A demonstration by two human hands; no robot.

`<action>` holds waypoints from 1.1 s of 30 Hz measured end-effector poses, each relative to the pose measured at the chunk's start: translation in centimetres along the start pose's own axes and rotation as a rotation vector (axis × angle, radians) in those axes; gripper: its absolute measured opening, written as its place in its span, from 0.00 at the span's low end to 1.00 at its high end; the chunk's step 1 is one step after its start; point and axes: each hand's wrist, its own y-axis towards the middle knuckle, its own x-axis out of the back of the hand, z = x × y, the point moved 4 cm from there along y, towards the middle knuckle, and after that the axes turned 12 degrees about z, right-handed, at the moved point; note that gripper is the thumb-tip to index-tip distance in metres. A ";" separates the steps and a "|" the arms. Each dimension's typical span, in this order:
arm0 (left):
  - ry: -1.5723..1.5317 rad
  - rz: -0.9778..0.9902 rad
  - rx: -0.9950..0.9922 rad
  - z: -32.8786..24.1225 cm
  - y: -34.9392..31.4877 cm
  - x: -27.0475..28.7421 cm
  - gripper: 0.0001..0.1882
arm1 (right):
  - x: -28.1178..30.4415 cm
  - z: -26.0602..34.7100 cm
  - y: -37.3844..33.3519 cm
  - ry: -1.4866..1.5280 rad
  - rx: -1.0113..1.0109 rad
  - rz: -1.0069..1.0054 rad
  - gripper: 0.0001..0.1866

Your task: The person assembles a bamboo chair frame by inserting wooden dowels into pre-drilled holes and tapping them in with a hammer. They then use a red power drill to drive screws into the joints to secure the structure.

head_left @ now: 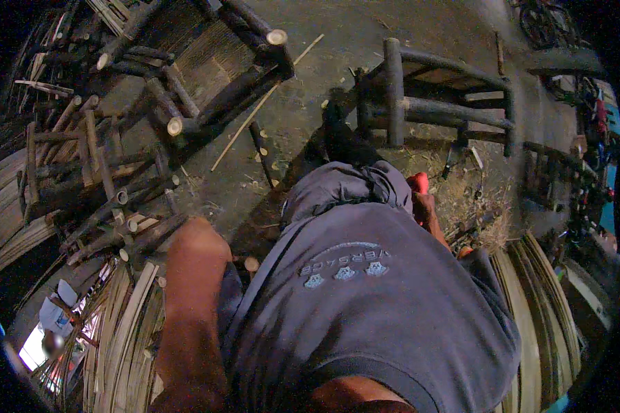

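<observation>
My left arm (193, 303) is bent sharply, with the elbow in view at the lower left. Its forearm runs back out at the bottom edge, so my left hand is out of the picture. At my right hip is my right hand (424, 201), small and dim, its fingers hard to make out. Something bright red (418, 182) shows at the hand; its kind is unclear. Past that hand, a dark low bench-like frame of round logs (455, 110) stands on the floor, nearest to it among the furniture.
Log frames (220, 103) and smaller stick frames (89, 151) crowd the left. A long thin pale strip (265, 103) lies on the floor. Bundles of split strips (127, 337) flank me on both sides. Straw-like shavings (489, 199) are scattered at right. Bicycles (548, 20) stand far right.
</observation>
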 end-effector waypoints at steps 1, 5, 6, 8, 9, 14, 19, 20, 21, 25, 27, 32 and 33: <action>0.002 0.001 -0.003 -0.3 -0.2 0.3 0.13 | -0.5 0.5 0.1 0.000 0.002 0.001 0.23; -0.007 0.016 -0.021 -1.5 -1.2 0.8 0.12 | -1.9 1.8 0.2 0.016 0.004 -0.014 0.23; -0.008 0.023 -0.027 -1.8 -1.4 0.8 0.12 | -2.1 2.3 0.4 0.017 0.010 -0.015 0.23; -0.012 0.036 -0.040 -1.9 -1.3 0.8 0.12 | -2.6 2.9 0.2 0.021 0.010 -0.014 0.23; -0.018 0.040 -0.039 -1.7 -1.0 0.8 0.12 | -2.6 3.1 0.0 0.022 0.009 -0.013 0.23; -0.044 0.057 -0.066 -2.3 -1.7 1.2 0.11 | -2.2 3.8 0.4 0.016 0.011 -0.025 0.23; -0.102 0.056 -0.078 -1.1 -0.9 2.2 0.10 | -1.0 3.6 0.3 0.021 -0.009 -0.023 0.23; -0.119 0.056 -0.086 -1.1 -1.2 2.5 0.10 | -1.0 3.4 0.5 0.024 -0.018 -0.031 0.23; -0.134 0.049 -0.104 -1.0 -1.5 2.8 0.10 | -0.8 3.1 0.6 0.024 -0.026 -0.038 0.23; -0.204 0.069 -0.133 0.2 -0.8 2.9 0.09 | -0.9 2.3 0.9 0.056 -0.045 -0.043 0.23; -0.259 0.082 -0.165 0.1 -0.8 2.7 0.09 | -2.5 0.7 0.6 0.091 -0.069 -0.062 0.23; -0.360 0.162 -0.201 0.9 -0.1 2.0 0.08 | -8.4 -2.2 1.7 0.178 -0.112 -0.076 0.23; -0.377 0.181 -0.212 0.5 0.0 1.7 0.08 | -9.7 -3.0 2.2 0.213 -0.113 -0.082 0.23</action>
